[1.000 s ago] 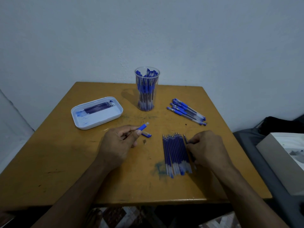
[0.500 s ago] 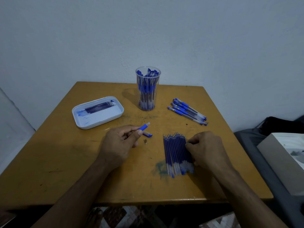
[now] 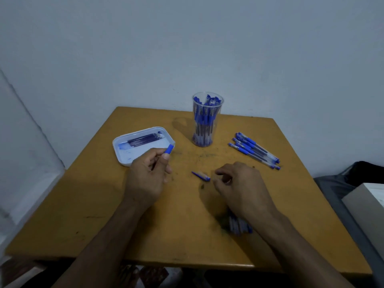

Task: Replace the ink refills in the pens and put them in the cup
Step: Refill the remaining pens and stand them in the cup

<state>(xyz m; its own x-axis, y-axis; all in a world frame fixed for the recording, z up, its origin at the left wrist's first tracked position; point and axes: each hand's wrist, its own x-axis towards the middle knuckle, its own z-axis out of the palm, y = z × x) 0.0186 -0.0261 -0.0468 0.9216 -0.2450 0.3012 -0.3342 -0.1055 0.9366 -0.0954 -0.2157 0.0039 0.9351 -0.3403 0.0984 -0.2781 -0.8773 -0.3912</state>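
Note:
My left hand (image 3: 146, 179) grips a pen barrel (image 3: 168, 149) whose blue grip end sticks out toward the white tray (image 3: 117, 149). My right hand (image 3: 239, 186) hovers at the table's middle with thumb and fingers pinched together, apparently on a thin ink refill that stays hidden under the palm. The row of new refills (image 3: 239, 225) lies mostly hidden under my right forearm. A pen cap (image 3: 201, 176) and a tiny pen tip (image 3: 202, 186) lie between my hands. The clear cup (image 3: 207, 119) full of blue pens stands at the back.
Several blue pens (image 3: 254, 150) lie in a bunch at the right of the yellow table (image 3: 83, 204). The tray holds several used refills (image 3: 145, 139). A pale box (image 3: 369, 202) and dark bags sit off the table's right edge.
My right hand left the refill row and moved left toward the cap. My left hand carried the barrel up and left, close to the tray. The camera tilted down slightly.

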